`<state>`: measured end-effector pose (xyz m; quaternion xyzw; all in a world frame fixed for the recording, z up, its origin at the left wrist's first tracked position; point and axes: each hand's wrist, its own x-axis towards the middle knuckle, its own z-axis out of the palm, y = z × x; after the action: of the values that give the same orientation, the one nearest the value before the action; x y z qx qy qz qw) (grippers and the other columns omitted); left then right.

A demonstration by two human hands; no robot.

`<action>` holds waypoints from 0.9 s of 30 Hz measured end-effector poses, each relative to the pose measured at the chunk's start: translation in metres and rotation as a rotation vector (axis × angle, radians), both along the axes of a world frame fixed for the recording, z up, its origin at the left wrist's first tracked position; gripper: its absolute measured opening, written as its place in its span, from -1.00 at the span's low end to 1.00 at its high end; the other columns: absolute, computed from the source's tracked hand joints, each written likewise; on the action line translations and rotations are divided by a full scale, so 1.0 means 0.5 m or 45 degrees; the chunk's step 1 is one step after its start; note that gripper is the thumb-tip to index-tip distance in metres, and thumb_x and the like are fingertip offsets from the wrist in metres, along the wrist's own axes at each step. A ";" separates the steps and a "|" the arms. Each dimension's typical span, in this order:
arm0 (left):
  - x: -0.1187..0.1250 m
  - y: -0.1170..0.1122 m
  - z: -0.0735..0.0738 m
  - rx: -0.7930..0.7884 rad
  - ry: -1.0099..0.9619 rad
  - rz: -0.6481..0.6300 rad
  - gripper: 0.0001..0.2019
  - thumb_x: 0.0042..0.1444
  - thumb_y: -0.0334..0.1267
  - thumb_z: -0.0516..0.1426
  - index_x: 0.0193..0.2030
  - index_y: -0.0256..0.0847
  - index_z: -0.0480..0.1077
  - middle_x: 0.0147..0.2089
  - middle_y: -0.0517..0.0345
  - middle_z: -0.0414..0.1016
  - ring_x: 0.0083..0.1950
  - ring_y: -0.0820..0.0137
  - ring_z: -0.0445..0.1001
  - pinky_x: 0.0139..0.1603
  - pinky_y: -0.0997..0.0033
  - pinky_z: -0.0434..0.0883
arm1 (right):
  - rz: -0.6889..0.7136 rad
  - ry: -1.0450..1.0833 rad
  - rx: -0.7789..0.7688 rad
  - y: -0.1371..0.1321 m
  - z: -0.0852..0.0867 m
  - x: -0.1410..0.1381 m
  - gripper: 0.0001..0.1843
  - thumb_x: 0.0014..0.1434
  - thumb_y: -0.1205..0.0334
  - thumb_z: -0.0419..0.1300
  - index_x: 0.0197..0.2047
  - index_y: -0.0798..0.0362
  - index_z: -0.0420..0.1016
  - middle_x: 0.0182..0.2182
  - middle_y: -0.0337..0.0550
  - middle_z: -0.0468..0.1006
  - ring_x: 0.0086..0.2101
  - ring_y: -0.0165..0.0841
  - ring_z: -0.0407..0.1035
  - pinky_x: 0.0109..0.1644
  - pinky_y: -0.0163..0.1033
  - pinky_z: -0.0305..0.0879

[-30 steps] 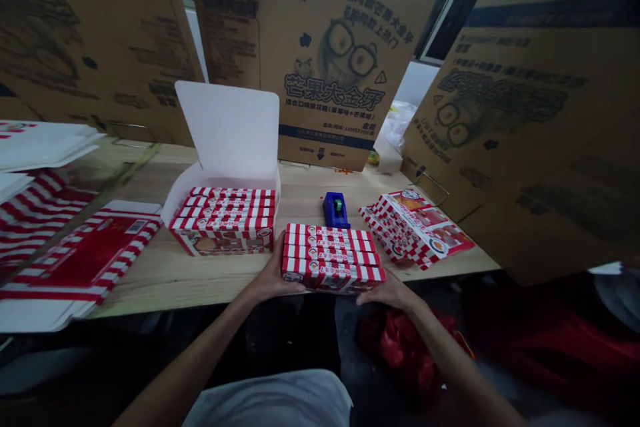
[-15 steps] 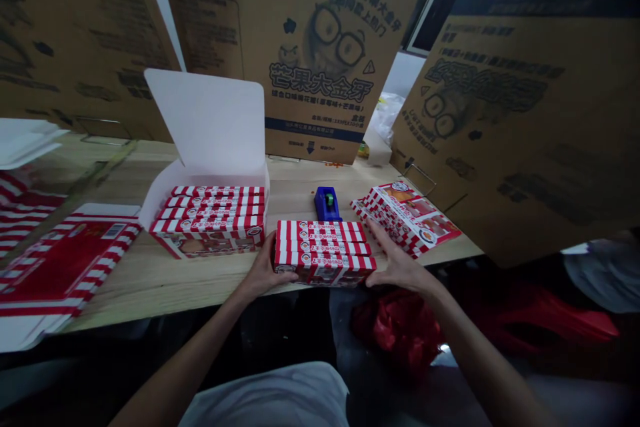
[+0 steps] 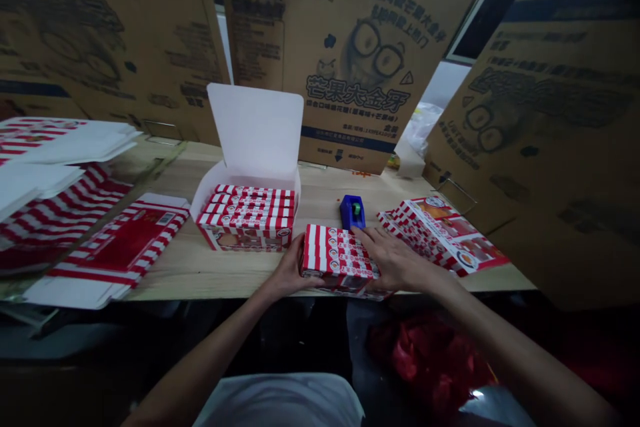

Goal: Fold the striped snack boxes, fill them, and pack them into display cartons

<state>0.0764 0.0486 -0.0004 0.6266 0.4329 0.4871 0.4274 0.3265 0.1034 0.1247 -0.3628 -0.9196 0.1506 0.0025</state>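
Note:
A row of small red-and-white striped boxes (image 3: 334, 253) stands near the table's front edge. My left hand (image 3: 291, 270) is closed around its left end, thumb along the near side. Across the right end lies my right hand (image 3: 393, 259), fingers over the top and thumb at the near side, gripping the row. To the left is an open striped carton (image 3: 250, 239), its white lid (image 3: 257, 123) raised, with several similar small boxes lined up inside. A blue tape dispenser (image 3: 353, 212) sits just behind the row in my hands.
More striped small boxes (image 3: 410, 223) lie at the right, with a printed carton (image 3: 453, 227) leaning on them. Flat striped cartons (image 3: 120, 240) lie at the left, beside stacked ones (image 3: 60, 140). Big cardboard sheets (image 3: 350, 47) stand behind the table (image 3: 220, 277).
My right hand has moved from beside the row's right end to over it, fingers now on top. The view has shifted, so the table's things appear further right.

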 end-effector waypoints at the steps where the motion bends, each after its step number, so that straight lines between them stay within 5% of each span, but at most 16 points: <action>1: -0.002 -0.001 -0.001 0.032 0.046 0.005 0.05 -0.21 -0.05 0.39 0.37 -0.15 -0.08 0.36 -0.18 0.08 0.37 -0.04 0.09 0.37 -0.03 0.07 | -0.006 0.007 0.003 0.000 0.002 -0.001 0.22 -0.29 0.02 0.46 0.38 0.08 0.00 0.18 0.20 0.24 0.17 0.22 0.09 0.26 0.24 -0.02; 9: -0.011 0.009 -0.037 0.074 0.286 0.002 0.06 -0.14 -0.04 0.35 0.41 -0.15 -0.17 0.40 -0.19 -0.02 0.42 -0.06 -0.05 0.39 -0.08 0.01 | 0.033 -0.160 0.036 0.022 -0.011 -0.019 0.20 -0.33 0.03 0.45 0.34 0.16 0.07 0.13 0.23 0.27 0.13 0.18 0.14 0.24 0.23 0.04; 15: -0.009 -0.019 -0.019 0.045 0.335 -0.014 0.23 -0.24 0.05 0.38 0.44 -0.21 -0.28 0.46 -0.27 -0.18 0.45 -0.07 -0.15 0.41 -0.09 -0.02 | 0.043 -0.058 0.049 0.023 -0.029 0.003 0.13 -0.26 0.02 0.40 0.35 0.14 0.08 0.18 0.23 0.24 0.16 0.17 0.13 0.24 0.21 0.09; 18: -0.033 -0.080 0.023 0.053 0.436 0.088 0.16 -0.25 0.04 0.39 0.42 -0.18 -0.14 0.43 -0.25 -0.03 0.41 -0.06 0.01 0.34 -0.07 0.17 | 0.007 0.009 0.091 0.025 -0.016 0.047 0.08 -0.21 -0.03 0.38 0.35 0.07 0.10 0.23 0.19 0.20 0.20 0.18 0.11 0.25 0.22 0.12; 22: -0.107 -0.124 0.137 0.430 0.564 0.355 -0.61 0.17 -0.16 0.16 0.13 -0.13 0.36 0.01 -0.02 0.55 0.03 0.23 0.52 0.08 0.22 0.45 | -0.083 0.126 0.247 0.042 0.067 0.118 0.08 -0.21 -0.12 0.39 0.35 -0.17 0.08 0.27 0.00 0.21 0.19 0.20 0.15 0.19 0.27 0.23; 24: -0.153 -0.090 0.197 0.601 0.771 0.514 -0.69 0.23 -0.16 0.09 0.04 -0.23 0.41 -0.05 -0.07 0.56 0.00 0.24 0.52 0.06 0.23 0.44 | -0.129 0.206 0.291 0.053 0.134 0.124 0.06 -0.22 -0.14 0.40 0.33 -0.30 0.07 0.22 -0.08 0.28 0.13 0.20 0.25 0.15 0.29 0.29; 27: -0.205 0.010 0.240 0.451 1.264 0.605 -0.51 0.22 -0.01 0.05 0.12 -0.38 0.35 0.19 -0.30 0.38 0.25 0.02 0.30 0.25 -0.03 0.24 | -0.164 0.432 0.286 0.081 0.228 0.070 0.00 -0.22 -0.17 0.40 0.29 -0.36 0.13 0.17 -0.14 0.35 0.07 0.14 0.33 0.20 0.26 0.27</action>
<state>-0.0262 0.0536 0.1199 0.7277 0.6222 0.2823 -0.0594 0.3617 0.1437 0.2386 -0.3878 -0.8919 0.1057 0.2074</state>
